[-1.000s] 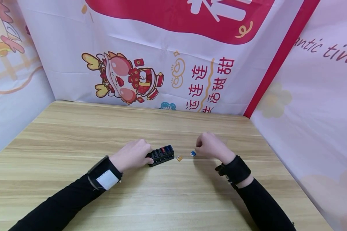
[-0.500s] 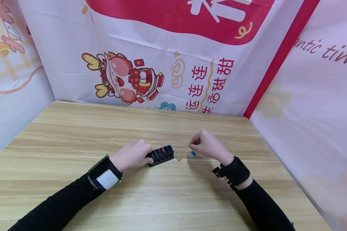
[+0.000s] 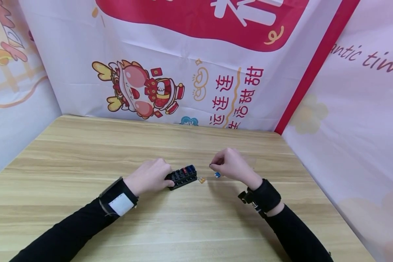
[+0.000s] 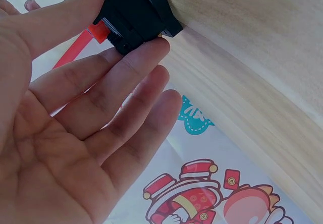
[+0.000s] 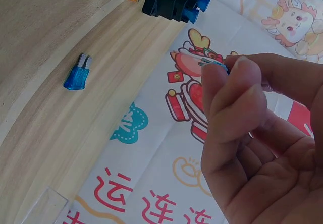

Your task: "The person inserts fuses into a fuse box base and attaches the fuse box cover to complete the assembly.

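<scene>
A black fuse block point(image 3: 183, 176) lies on the wooden table, with red and blue blade fuses standing in its far-right end. Its left end is gripped by my left hand point(image 3: 150, 175), thumb on one side and fingers on the other point(image 4: 91, 98). My right hand point(image 3: 234, 165) is raised just right of the block. Between its thumb and index fingertip it pinches a small blade fuse point(image 5: 214, 62); metal prongs show, and most of the body is hidden. Below that hand a loose blue blade fuse point(image 3: 217, 174) lies on the table, and an orange blade fuse point(image 3: 201, 180) sits beside the block's right end.
The wooden table point(image 3: 183, 225) reaches back to a printed cloth point(image 3: 170, 32) hanging behind it. Another cloth point(image 3: 353, 145) hangs along the right side. A clear plastic piece point(image 5: 45, 207) lies near the table's far edge in the right wrist view.
My right hand has moved left toward the fuse block, past the loose blue fuse, and the pinched fuse came with it. The left hand and the block have stayed put.
</scene>
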Available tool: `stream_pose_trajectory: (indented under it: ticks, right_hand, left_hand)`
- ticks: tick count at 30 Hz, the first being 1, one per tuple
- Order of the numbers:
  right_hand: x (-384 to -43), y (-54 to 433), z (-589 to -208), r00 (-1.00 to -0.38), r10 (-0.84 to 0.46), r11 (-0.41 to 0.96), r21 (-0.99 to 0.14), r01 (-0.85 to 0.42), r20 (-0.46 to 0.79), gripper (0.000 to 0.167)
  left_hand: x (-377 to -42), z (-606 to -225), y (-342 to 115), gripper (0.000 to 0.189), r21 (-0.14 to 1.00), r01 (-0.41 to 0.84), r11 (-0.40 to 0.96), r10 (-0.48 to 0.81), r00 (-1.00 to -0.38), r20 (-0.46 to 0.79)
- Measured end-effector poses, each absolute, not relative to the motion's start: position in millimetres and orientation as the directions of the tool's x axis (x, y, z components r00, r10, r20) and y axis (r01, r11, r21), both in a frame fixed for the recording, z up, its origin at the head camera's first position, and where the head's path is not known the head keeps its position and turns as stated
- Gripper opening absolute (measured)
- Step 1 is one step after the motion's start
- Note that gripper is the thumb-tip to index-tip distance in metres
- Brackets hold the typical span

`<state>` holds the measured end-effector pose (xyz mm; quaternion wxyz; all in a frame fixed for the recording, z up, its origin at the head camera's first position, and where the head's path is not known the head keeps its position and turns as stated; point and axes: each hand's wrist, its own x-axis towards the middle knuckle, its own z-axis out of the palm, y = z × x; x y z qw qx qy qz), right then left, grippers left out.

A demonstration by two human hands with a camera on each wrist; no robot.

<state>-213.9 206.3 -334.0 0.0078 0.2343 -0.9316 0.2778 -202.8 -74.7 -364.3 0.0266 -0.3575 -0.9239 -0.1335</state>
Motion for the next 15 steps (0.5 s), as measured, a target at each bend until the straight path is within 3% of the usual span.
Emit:
stream_pose_trajectory:
  ticks: [15]
  right_hand:
    - [-210.2,201.7,-337.7,-0.880,-0.445,0.720,-0.518,-0.462,0.166,0.006]
  left_hand:
    - [-202.1,-364.4,-74.8,0.022,0.229,0.657,0.719,0.643,-0.753,0.142]
